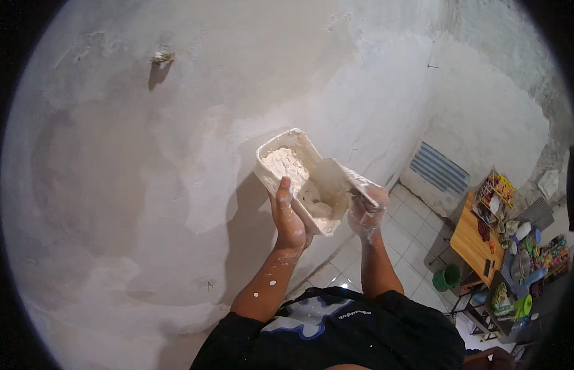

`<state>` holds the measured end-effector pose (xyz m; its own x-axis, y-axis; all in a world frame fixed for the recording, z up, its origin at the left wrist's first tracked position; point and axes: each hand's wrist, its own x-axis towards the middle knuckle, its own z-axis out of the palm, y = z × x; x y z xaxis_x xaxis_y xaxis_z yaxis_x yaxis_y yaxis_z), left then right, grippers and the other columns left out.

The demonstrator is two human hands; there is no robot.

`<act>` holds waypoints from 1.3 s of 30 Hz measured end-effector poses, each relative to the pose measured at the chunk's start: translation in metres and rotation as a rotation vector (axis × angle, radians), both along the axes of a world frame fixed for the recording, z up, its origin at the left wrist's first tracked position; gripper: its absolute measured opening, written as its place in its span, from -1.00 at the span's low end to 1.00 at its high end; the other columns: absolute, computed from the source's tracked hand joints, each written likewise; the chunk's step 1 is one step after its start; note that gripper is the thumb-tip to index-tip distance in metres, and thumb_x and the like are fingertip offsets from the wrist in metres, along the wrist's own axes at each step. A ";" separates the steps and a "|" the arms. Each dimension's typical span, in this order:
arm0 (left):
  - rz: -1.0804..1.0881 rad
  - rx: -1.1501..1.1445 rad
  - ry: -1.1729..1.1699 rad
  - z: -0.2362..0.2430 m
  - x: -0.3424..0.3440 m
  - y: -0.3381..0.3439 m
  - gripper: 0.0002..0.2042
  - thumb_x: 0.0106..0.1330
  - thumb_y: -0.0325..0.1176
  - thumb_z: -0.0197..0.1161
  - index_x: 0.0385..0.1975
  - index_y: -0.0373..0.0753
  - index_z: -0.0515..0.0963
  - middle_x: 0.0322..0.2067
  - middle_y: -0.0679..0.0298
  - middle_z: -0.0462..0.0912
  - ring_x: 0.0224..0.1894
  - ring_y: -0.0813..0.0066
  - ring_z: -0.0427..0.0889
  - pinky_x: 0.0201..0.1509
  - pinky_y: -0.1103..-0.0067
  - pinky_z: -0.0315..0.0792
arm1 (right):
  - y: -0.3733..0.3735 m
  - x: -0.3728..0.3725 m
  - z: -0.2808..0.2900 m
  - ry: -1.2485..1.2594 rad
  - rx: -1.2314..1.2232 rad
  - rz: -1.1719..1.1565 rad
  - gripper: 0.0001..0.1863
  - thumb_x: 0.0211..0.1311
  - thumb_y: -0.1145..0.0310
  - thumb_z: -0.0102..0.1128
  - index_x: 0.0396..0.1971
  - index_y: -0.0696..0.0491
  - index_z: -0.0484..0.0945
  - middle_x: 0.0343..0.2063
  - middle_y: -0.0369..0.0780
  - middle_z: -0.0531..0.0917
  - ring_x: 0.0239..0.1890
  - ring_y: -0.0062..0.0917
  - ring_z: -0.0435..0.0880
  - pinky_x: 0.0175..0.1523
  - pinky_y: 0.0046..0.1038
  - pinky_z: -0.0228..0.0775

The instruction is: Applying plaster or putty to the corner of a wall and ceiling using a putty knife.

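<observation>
Head view: rectangular tub (303, 146) positioned in front of the wall (145, 185), tilted, its open top facing me. My left hand (290, 225) clamps the tub from its near long side, thumb over the rim; the other fingers are mostly hidden beneath, so I cannot tell their exact spread. My right hand (368, 213) is closed around the outer end of a broad flat scraper (334, 177); the blade overlaps the tub's right end. White smears mark the fingers of the right hand.

Contents: pale filler paste (284, 163) is heaped at the upper-left end and thinner toward the lower-right end. Whether the blade is sunk in the paste or only rests against the inner wall, I cannot tell.

Step in hand, as I judge it: loading or working the paste with the scraper. The wall shows uneven patches of differing tone, which suggests a skim-coating job part-way along.

Next move, as I judge it: hold the tub firm, draw the blade up the side to gather an even load, trim the excess on the rim, then bring the edge flat to the wall. Caution: a steeper tilt could spill paste onto the tiled floor (407, 240).
</observation>
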<state>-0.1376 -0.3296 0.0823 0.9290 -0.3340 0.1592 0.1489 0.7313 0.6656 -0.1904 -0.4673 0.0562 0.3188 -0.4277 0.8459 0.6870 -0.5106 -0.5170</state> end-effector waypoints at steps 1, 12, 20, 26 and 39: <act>0.017 0.036 -0.018 -0.001 0.002 -0.001 -0.37 0.24 0.03 -0.06 0.19 -0.31 0.10 0.10 0.10 0.26 0.13 0.27 0.27 0.21 0.41 0.15 | -0.001 -0.004 0.000 0.131 -0.166 -0.069 -0.92 0.00 0.49 0.11 -0.54 0.19 0.53 -0.62 -0.21 0.54 -0.58 -0.48 0.52 -0.40 -0.51 0.35; -0.086 0.027 -0.033 -0.014 0.015 -0.014 -0.35 0.21 0.01 0.00 0.18 -0.34 0.10 0.09 0.09 0.26 0.14 0.27 0.28 0.22 0.41 0.16 | -0.040 -0.019 -0.016 0.578 -0.283 -0.104 -0.91 -0.01 0.57 0.03 -0.51 0.22 0.52 -0.76 -0.25 0.44 -0.70 -0.58 0.42 -0.52 -0.57 0.27; -0.058 -0.035 -0.304 -0.071 0.023 -0.027 -0.27 0.09 -0.10 0.18 0.18 -0.35 0.02 0.09 0.11 0.23 0.15 0.27 0.24 0.24 0.41 0.13 | -0.047 -0.052 0.005 0.270 0.721 -0.119 -0.85 0.16 0.43 0.08 -0.36 0.20 0.51 -0.48 -0.30 0.55 -0.48 -0.67 0.49 -0.39 -0.59 0.39; -0.153 -0.031 -0.215 -0.074 0.024 -0.030 -0.23 0.13 0.09 0.04 0.22 -0.32 0.01 0.14 0.06 0.22 0.17 0.14 0.26 0.24 0.30 0.17 | -0.037 -0.069 0.005 0.406 0.522 0.112 -0.86 0.13 0.49 0.13 -0.33 0.23 0.53 -0.43 -0.25 0.61 -0.40 -0.66 0.55 -0.31 -0.58 0.45; -0.132 0.076 -0.263 -0.075 0.030 -0.039 -0.35 0.19 0.01 0.02 0.17 -0.31 0.11 0.07 0.11 0.31 0.10 0.27 0.34 0.16 0.40 0.26 | -0.003 -0.056 0.004 0.593 0.396 0.310 -0.76 0.18 0.38 0.09 -0.31 0.27 0.53 -0.48 -0.25 0.62 -0.40 -0.71 0.52 -0.32 -0.56 0.40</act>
<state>-0.1074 -0.3689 0.0076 0.8070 -0.4691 0.3588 0.0545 0.6641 0.7457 -0.2464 -0.4699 0.0600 0.8248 -0.4797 0.2993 0.3199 -0.0407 -0.9466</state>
